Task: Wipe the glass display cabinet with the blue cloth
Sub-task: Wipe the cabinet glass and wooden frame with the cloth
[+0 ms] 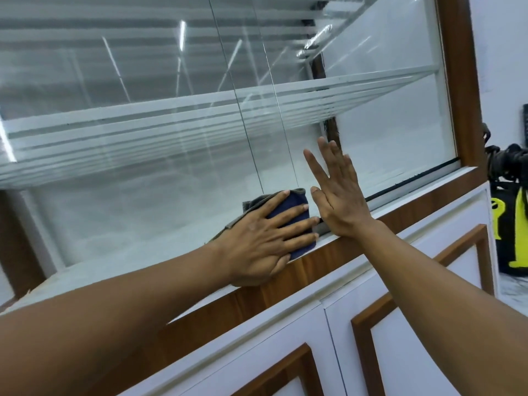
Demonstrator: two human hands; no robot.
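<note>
You are pressing your left hand [265,238] flat on the blue cloth [294,202], fingers [297,224] straight and spread, pointing right along the bottom rail [400,192] of the glass display cabinet [143,138]. The cloth is lying against the pane's lowest strip, under those fingers (its grey edge is trailing up-left). Just beside it, to the right, your right hand [340,201] is resting open-palmed on the glass, fingers pointing up, gripping nothing. A rightward stroke is likely running into that hand; upward or leftward is looking freer.

Likely a shop, going by a glass display cabinet [464,81] with glass shelves [200,110] (white, wood-trimmed cupboard doors [423,347] below).
</note>
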